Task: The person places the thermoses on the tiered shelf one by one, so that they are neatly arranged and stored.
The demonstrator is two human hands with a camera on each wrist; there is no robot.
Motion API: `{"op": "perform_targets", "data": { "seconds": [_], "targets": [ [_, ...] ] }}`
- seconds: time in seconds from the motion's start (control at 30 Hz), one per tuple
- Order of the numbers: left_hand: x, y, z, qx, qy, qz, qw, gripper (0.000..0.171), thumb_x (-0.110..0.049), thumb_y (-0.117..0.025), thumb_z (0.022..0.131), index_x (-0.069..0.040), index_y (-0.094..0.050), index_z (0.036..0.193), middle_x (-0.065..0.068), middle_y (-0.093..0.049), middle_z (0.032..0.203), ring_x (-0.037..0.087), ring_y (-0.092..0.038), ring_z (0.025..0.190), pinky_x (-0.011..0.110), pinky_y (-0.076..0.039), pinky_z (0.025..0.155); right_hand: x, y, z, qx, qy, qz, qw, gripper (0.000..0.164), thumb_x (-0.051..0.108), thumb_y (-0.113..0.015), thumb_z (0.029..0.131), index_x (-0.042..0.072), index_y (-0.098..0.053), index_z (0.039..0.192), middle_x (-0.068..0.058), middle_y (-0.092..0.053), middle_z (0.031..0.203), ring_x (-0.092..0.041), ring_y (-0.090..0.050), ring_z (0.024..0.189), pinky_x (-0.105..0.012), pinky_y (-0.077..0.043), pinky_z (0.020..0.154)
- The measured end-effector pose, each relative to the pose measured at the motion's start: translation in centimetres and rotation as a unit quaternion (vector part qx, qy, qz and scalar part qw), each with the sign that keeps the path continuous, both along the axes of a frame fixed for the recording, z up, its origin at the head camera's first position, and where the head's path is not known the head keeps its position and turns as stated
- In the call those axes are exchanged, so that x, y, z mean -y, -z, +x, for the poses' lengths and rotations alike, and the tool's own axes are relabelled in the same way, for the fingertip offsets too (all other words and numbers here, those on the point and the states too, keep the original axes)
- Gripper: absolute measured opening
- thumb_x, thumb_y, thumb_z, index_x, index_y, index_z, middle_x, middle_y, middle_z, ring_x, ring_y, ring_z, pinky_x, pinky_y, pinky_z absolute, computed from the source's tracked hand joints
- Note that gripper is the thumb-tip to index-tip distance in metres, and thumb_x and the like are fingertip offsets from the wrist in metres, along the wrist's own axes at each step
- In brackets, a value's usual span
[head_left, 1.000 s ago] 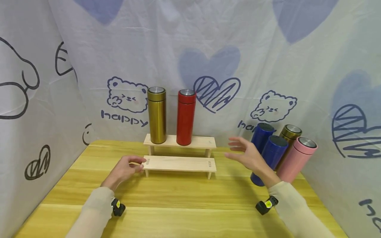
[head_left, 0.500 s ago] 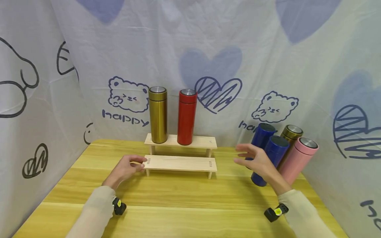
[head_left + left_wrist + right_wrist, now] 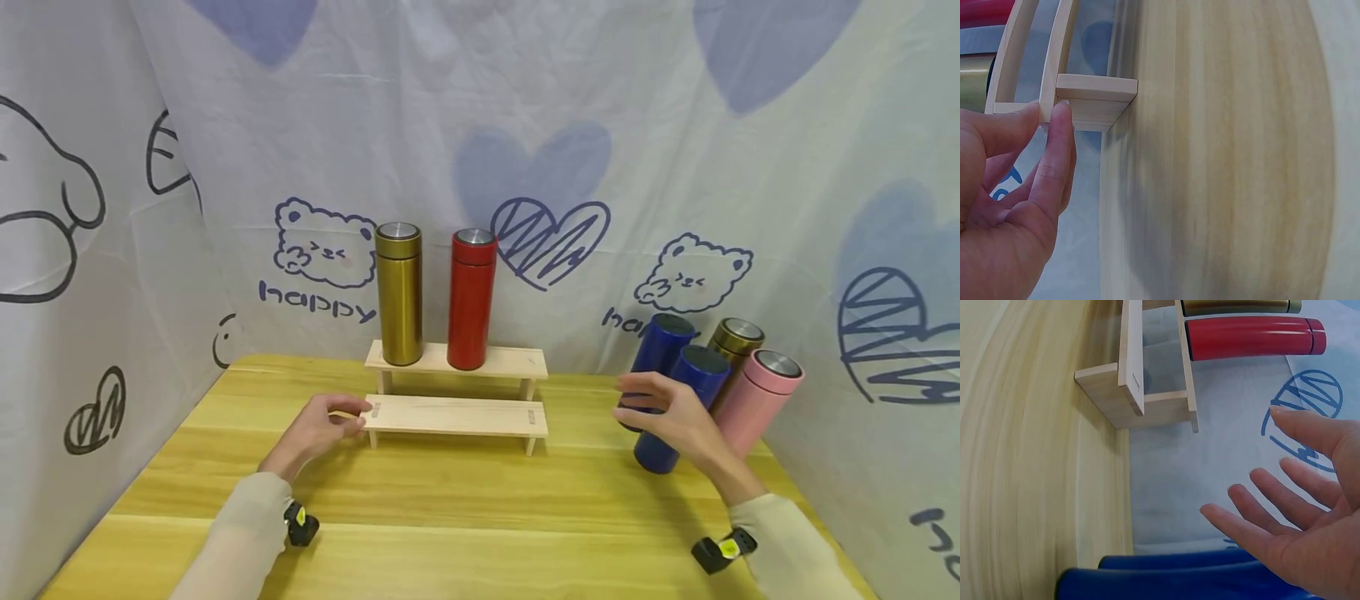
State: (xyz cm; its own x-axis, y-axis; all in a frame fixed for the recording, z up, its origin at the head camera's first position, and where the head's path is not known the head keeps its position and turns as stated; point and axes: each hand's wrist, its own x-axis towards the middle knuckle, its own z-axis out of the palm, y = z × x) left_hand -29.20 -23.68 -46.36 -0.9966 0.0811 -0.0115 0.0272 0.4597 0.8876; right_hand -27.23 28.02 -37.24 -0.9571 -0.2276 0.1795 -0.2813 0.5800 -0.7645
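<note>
A two-step wooden rack [image 3: 453, 415] stands on the table. My left hand [image 3: 318, 429] pinches the left end of its lower board between thumb and fingers [image 3: 1050, 165]. A gold thermos [image 3: 400, 304] and a red thermos [image 3: 471, 308] stand upright on the upper step; the lower step is bare. My right hand [image 3: 678, 421] is held with fingers apart and holds nothing. In the head view it overlaps two blue thermoses, the front one [image 3: 703, 371] and the rear one [image 3: 662, 346], covering parts of their bodies.
A pink thermos [image 3: 759, 404] and a second, darker gold thermos [image 3: 738, 335] stand beside the blue ones at the right. Printed cloth [image 3: 420, 125] hangs behind the wooden table [image 3: 465, 533] and along both sides.
My right hand has moved right, away from the rack and over to the blue thermoses, staying open. My left hand keeps its place at the rack's end.
</note>
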Motion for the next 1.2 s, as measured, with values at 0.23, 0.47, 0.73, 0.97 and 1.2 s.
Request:
{"op": "perform_targets", "data": {
  "seconds": [0.23,0.47,0.73,0.97,1.2],
  "targets": [
    [0.0,0.1,-0.1,0.004,-0.004,-0.003,1.0000,0.031,0.003,-0.066,0.096,0.004,-0.068,0.127,0.027,-0.066,0.128,0.022,-0.074,0.094,0.039,-0.061,0.086,-1.1,0.0,0.7,0.006,0.004,-0.003,1.000,0.057,0.032,-0.078,0.093,0.007,-0.057,0.140,-0.020,-0.063,0.141,-0.040,-0.065,0.125,-0.027,-0.059,0.092],
    [0.1,-0.1,0.0,0.003,-0.002,-0.008,1.0000,0.031,0.003,-0.066,0.096,0.004,-0.068,0.127,0.028,-0.065,0.128,0.023,-0.073,0.096,0.040,-0.060,0.086,-2.4,0.3,1.0,0.005,0.008,-0.006,1.000,0.058,0.028,-0.078,0.093,0.003,-0.056,0.140,-0.022,-0.062,0.140,-0.040,-0.066,0.122,-0.018,-0.057,0.088],
    [0.1,-0.1,-0.1,0.000,0.003,-0.005,1.0000,0.031,0.002,-0.067,0.096,0.005,-0.068,0.127,0.028,-0.065,0.128,0.025,-0.074,0.097,0.039,-0.060,0.085,-3.8,-0.1,1.5,0.004,0.018,-0.002,1.000,0.053,0.027,-0.078,0.093,0.001,-0.060,0.136,-0.024,-0.065,0.135,-0.008,-0.071,0.108,-0.019,-0.058,0.085],
    [-0.1,0.0,-0.2,-0.001,0.006,0.001,1.0000,0.031,0.003,-0.066,0.095,0.005,-0.068,0.126,0.028,-0.065,0.128,0.024,-0.074,0.096,0.037,-0.060,0.083,-5.2,-0.6,2.0,0.022,0.022,-0.005,1.000,0.054,0.026,-0.077,0.094,-0.002,-0.059,0.136,-0.024,-0.067,0.133,0.003,-0.070,0.103,-0.018,-0.057,0.084],
    [0.0,0.0,-0.2,0.002,0.002,0.000,1.0000,0.031,0.004,-0.066,0.095,0.005,-0.068,0.126,0.029,-0.065,0.128,0.023,-0.074,0.096,0.036,-0.060,0.083,-6.8,-0.7,2.4,0.035,0.010,-0.041,0.998,0.056,0.020,-0.075,0.095,-0.009,-0.054,0.138,0.012,-0.073,0.117,0.005,-0.070,0.100,-0.020,-0.060,0.084]
  ]
}}
